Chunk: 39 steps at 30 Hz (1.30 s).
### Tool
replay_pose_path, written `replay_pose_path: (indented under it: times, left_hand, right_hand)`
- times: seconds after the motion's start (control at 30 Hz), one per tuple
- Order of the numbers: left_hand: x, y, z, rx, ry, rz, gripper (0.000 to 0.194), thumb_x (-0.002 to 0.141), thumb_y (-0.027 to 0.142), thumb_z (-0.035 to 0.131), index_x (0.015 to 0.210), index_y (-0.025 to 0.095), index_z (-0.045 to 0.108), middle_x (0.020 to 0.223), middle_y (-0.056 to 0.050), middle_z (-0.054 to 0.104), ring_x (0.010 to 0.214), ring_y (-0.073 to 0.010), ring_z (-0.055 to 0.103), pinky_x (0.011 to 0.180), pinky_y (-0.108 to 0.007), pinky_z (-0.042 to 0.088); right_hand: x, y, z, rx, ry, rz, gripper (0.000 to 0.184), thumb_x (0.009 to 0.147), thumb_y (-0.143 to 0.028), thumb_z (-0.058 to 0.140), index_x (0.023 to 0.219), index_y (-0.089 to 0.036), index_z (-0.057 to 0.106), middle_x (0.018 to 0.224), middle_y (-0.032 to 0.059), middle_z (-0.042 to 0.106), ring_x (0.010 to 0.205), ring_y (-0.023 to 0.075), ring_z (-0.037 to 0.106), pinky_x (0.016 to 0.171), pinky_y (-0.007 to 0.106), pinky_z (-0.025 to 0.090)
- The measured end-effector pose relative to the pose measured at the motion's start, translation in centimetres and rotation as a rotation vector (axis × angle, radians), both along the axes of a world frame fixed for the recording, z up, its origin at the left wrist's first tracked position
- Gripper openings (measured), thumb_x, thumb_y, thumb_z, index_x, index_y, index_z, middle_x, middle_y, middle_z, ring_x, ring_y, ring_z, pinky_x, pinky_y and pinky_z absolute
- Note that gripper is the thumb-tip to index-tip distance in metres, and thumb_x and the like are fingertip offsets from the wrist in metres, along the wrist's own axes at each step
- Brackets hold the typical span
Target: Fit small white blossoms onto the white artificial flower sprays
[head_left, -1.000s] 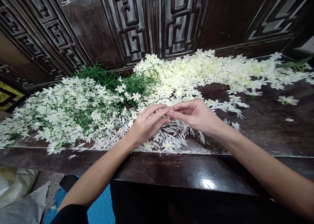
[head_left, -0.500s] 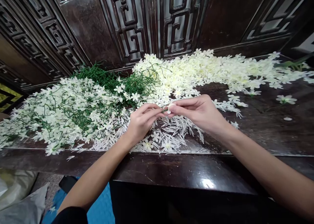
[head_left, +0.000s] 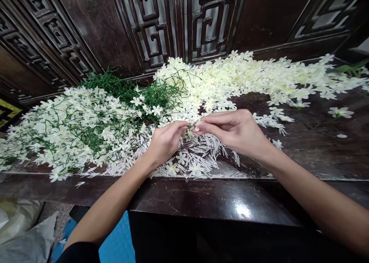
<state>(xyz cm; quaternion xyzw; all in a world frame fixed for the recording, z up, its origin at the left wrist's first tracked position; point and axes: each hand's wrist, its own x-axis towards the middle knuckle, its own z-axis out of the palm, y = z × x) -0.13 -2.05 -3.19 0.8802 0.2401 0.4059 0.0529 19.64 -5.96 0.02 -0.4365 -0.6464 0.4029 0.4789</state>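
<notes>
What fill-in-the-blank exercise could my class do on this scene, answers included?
1. The thin, tangled stems beyond the bare left hand are coloured ____.
2. The textured floor covering below the dark, glossy wooden surface is coloured ____.
3. A black fabric sleeve shows at the person's ____ side.
Missing words: green; blue; left.

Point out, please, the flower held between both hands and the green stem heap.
Held flower (head_left: 197, 125): head view, on its white petals.
Green stem heap (head_left: 119, 88): head view, on its tangled stems.

The bench (head_left: 317, 151) was dark brown; behind it, the fretwork (head_left: 152, 24) was brown and angular; on it, stems (head_left: 106, 83) were green, flowers (head_left: 250, 72) creamy white; below it, the mat (head_left: 118, 240) was blue.
</notes>
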Motion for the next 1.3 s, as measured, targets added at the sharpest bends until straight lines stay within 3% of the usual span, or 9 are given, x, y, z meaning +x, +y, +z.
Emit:
replay_pose_path:
  times: [0.23,0.4,0.7,1.0,1.3]
  left_hand:
    - [0.16,-0.47,0.39,-0.15,0.006,-0.04,0.013,0.095,0.012,0.046,0.099,0.018,0.057,0.072,-0.001,0.066,0.056,-0.0086,0.06,0.05,-0.019,0.046]
    - [0.25,-0.6,0.42,-0.153,0.003,-0.054,0.012,0.096,0.014,0.047,0.098,0.016,0.058,0.073,0.0,0.066,0.056,-0.0074,0.059,0.05,-0.018,0.044]
    - [0.44,-0.69,0.19,-0.108,0.015,-0.026,0.01,0.095,0.014,0.048,0.099,0.015,0.057,0.074,0.0,0.068,0.047,-0.0045,0.05,0.046,-0.017,0.041]
    - [0.42,-0.77,-0.3,-0.109,0.016,-0.025,0.009,0.095,0.013,0.048,0.097,0.014,0.057,0.071,0.0,0.065,0.048,-0.0043,0.05,0.043,-0.015,0.039]
    - [0.44,-0.87,-0.11,-0.173,-0.035,-0.059,0.011,0.095,0.012,0.047,0.097,0.015,0.057,0.073,0.0,0.066,0.05,-0.0045,0.056,0.045,-0.014,0.044]
  right_hand:
    - [-0.05,-0.07,-0.42,0.121,-0.126,0.01,0.017,0.083,-0.019,0.065,0.084,-0.029,0.079,0.084,0.0012,0.076,0.073,0.0191,0.071,0.062,0.035,0.062]
    - [-0.05,0.0,-0.63,0.234,-0.124,0.012,0.017,0.082,-0.016,0.064,0.083,-0.027,0.077,0.084,0.0004,0.076,0.07,0.0172,0.072,0.059,0.032,0.063]
    - [-0.03,0.06,-0.94,0.454,-0.33,-0.024,0.02,0.086,-0.013,0.06,0.08,-0.025,0.075,0.073,0.0006,0.075,0.06,0.0176,0.069,0.048,0.032,0.057]
    - [0.09,0.18,-0.92,0.36,-0.358,0.085,0.023,0.085,-0.008,0.057,0.086,-0.023,0.074,0.079,0.0001,0.075,0.07,0.0155,0.07,0.062,0.03,0.061]
    - [-0.06,-0.02,-0.83,0.372,-0.292,0.015,0.02,0.085,-0.01,0.059,0.079,-0.023,0.073,0.079,0.0029,0.075,0.065,0.0154,0.07,0.054,0.03,0.059]
